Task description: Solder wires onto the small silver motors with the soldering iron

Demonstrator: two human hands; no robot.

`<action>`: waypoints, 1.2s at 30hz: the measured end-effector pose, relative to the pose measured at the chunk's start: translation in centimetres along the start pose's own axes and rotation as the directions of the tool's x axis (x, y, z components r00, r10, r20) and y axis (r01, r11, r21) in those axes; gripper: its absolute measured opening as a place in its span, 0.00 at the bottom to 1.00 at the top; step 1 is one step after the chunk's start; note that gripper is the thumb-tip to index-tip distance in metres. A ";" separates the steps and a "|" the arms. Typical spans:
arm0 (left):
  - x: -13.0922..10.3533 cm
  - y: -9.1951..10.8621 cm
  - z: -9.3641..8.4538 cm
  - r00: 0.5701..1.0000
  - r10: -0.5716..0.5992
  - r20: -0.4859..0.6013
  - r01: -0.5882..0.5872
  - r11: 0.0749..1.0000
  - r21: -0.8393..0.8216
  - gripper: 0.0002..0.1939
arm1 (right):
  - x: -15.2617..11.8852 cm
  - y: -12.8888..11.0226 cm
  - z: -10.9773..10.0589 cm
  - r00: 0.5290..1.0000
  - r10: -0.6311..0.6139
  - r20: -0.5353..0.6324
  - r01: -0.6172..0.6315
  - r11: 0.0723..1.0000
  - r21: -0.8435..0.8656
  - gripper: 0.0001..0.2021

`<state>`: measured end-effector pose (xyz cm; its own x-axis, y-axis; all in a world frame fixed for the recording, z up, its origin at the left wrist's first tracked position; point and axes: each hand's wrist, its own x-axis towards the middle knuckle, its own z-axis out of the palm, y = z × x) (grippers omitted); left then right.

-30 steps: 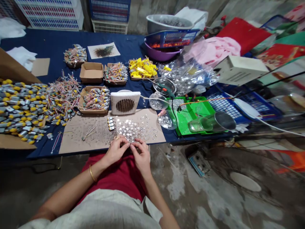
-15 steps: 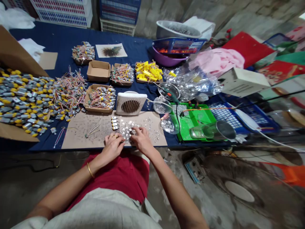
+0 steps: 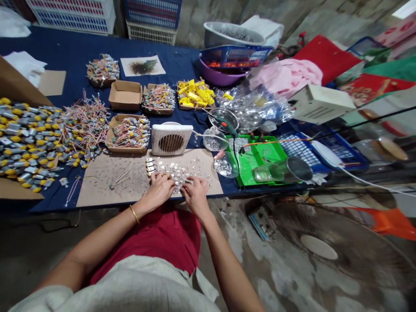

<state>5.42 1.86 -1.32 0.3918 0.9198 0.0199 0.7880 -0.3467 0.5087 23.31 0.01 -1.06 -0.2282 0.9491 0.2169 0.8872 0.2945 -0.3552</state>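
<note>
While the left hand (image 3: 160, 189) and right hand (image 3: 196, 193) curl over metal bits (image 3: 178, 170) just below centre frame, can't tell if they're pinching any; looks like picking, so the next grab needs nimble fingertips.

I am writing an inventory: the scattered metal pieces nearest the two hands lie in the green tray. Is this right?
No: the head view shows the scattered metal pieces nearest the left hand and right hand lie on the cardboard sheet.
</note>
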 end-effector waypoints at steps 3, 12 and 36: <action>0.5 0.3 -0.1 0.999 0.006 0.037 -0.008 0.999 0.047 0.07 | 0.4 -0.9 0.1 0.995 0.047 0.083 -0.047 0.999 -0.002 0.05; 0.9 0.0 -0.3 0.998 0.023 0.051 -0.026 0.998 0.057 0.06 | 1.1 -1.4 0.3 0.989 0.019 0.147 -0.019 1.000 0.001 0.05; 1.3 1.7 0.2 0.977 0.212 -0.003 -0.206 0.951 0.230 0.10 | -0.9 0.0 0.7 0.993 0.119 -0.027 -0.117 0.991 0.059 0.08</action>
<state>7.36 2.39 -0.59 0.5485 0.8260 0.1299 0.7782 -0.5611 0.2820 23.21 -0.82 -1.88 -0.1101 0.9741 0.1975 0.8828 0.1872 -0.4309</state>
